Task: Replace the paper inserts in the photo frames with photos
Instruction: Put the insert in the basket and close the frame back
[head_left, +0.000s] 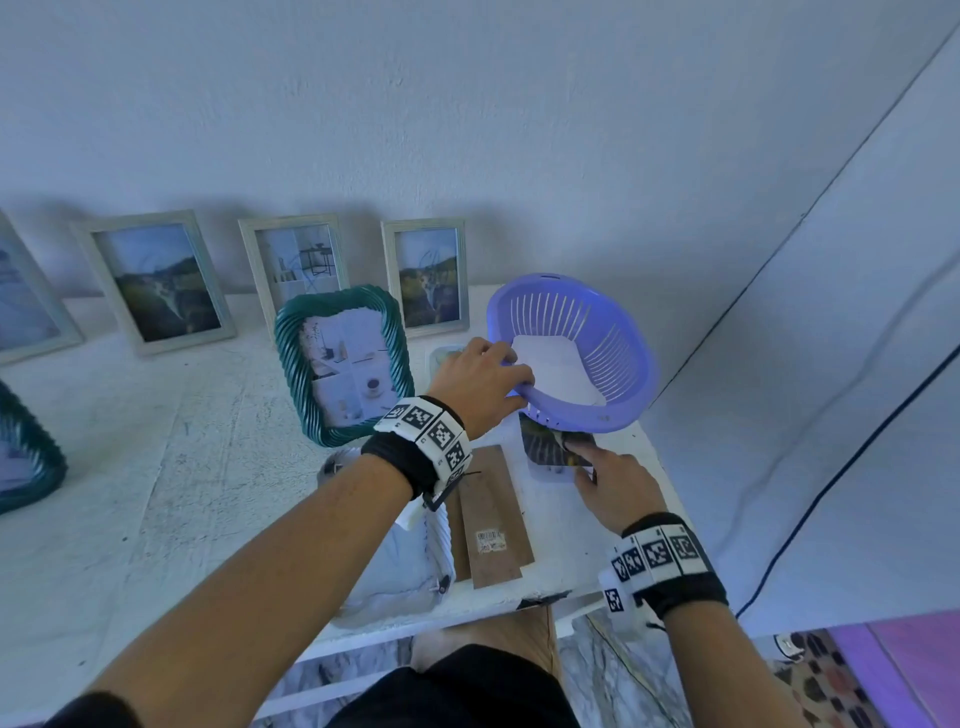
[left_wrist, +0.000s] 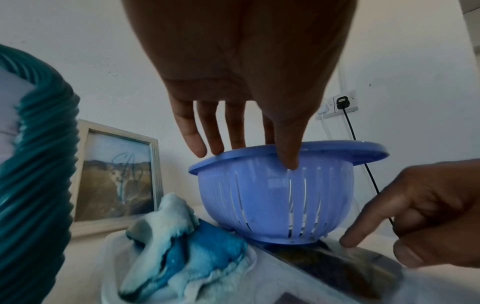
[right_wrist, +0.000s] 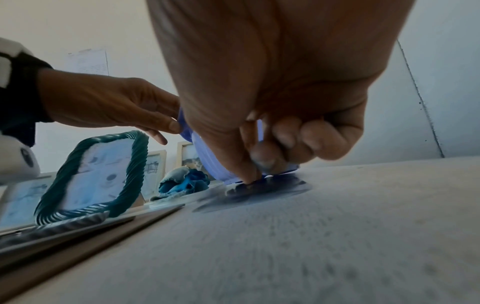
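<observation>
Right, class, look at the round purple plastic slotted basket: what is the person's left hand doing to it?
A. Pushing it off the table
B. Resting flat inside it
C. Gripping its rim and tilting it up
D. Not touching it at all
C: the left hand grips the rim of the round purple plastic slotted basket, which sits tilted, while the right hand touches the dark photo beneath it.

Head view: from above, facing forward and down over the desk (head_left: 156, 441) toward its back edge and the wall.
Left wrist view: close, low, along the fingers to the purple basket (left_wrist: 272, 195).
Right wrist view: just above the desk, blurred, probably facing the back edge.
Shared: basket (head_left: 597, 332), teal frame (right_wrist: 91, 174).
</observation>
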